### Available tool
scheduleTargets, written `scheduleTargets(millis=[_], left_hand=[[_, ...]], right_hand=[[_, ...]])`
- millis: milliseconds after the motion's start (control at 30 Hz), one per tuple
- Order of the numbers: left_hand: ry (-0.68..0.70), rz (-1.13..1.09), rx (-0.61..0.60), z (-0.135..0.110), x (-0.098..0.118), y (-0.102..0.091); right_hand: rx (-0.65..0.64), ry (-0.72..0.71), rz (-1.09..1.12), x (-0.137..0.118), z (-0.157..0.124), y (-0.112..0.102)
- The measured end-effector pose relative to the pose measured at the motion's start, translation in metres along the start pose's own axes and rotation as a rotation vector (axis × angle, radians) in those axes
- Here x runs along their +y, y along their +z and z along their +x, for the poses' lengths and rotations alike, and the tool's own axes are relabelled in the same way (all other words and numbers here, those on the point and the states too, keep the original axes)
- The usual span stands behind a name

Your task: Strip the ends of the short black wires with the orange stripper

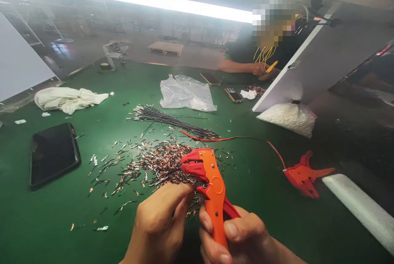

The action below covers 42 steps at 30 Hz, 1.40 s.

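Table: big green top (261, 194), takes up most of the view, stuff all over it.
Panel: pale slab (332, 55) slanting up on the right.
Co-worker: across the table in a dark top (243, 42), yellow wires (264, 53) by the hands (261, 69), some yellow tool too, too small to make out.
Wires: black bunch (175, 122) lying flat just past the scraps, pale tips fanned out at the left end.
Clear bag: crumpled (187, 94), behind the wires.
Cloth: off-white heap (67, 99), far left.
Full bag: tied off, packed with whitish stuff (289, 119), against the panel.
Right hand: wrapped (237, 235) round the stripper's handles, thumb on the near side.
Left hand: curled (160, 221) just left of the stripper, thumb and forefinger drawn in close; can't tell if anything's pinched there, the tips are partly hidden.
Stripper: orange and red (215, 194), front and centre, held upright in the right hand, red nose pointing left over the scraps.
Other stripper: same colours (303, 174), lying on the right, red cord (227, 138) running from it to the wires.
Phone: black (55, 153), face up on the left.
Scraps: tons of tiny black, coppery and silvery bits (163, 157), heaped behind the hands and scattered left.
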<state>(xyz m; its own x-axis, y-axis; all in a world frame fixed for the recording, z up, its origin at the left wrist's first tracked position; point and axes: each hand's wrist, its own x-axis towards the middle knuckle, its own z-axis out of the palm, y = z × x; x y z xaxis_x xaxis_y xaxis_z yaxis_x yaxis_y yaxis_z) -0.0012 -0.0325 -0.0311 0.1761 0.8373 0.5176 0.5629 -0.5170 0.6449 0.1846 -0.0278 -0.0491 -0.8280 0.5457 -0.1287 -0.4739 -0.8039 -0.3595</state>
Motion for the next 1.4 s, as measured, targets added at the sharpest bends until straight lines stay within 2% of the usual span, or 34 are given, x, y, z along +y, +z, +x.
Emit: scheduleTargets(millis=[200, 333, 533, 633, 700, 767, 933, 1067, 1233, 1400], left_hand=[[0.000, -0.021, -0.026, 0.001, 0.001, 0.002], [-0.039, -0.013, -0.029, -0.001, 0.001, 0.004], [-0.063, 0.108, -0.061, -0.008, -0.004, 0.009], [-0.016, 0.197, 0.012, -0.008, -0.005, 0.009], [0.014, 0.228, 0.078, -0.006, -0.006, 0.008], [0.041, 0.239, 0.088, -0.003, -0.006, 0.006], [0.173, 0.296, -0.089, -0.004, -0.006, 0.007], [0.261, 0.290, -0.143, -0.010, -0.005, 0.015], [0.173, 0.219, -0.080, -0.012, -0.001, 0.022], [0.170, 0.170, -0.048, -0.011, 0.001, 0.021]], right_hand=[[-0.068, -0.065, -0.062, 0.006, 0.004, 0.000], [-0.040, -0.070, -0.031, 0.003, 0.004, 0.005], [-0.027, -0.032, 0.005, 0.002, 0.005, -0.007], [0.033, -0.034, 0.032, 0.000, 0.005, -0.006], [0.124, -0.058, 0.006, -0.004, 0.003, -0.001], [0.222, -0.133, -0.094, -0.009, 0.002, 0.005], [0.386, -0.403, -0.528, -0.016, -0.001, 0.006], [0.410, -0.455, -0.656, -0.010, -0.001, -0.004], [0.441, -0.415, -0.633, -0.005, 0.001, -0.012], [0.389, -0.410, -0.563, -0.009, 0.001, -0.011]])
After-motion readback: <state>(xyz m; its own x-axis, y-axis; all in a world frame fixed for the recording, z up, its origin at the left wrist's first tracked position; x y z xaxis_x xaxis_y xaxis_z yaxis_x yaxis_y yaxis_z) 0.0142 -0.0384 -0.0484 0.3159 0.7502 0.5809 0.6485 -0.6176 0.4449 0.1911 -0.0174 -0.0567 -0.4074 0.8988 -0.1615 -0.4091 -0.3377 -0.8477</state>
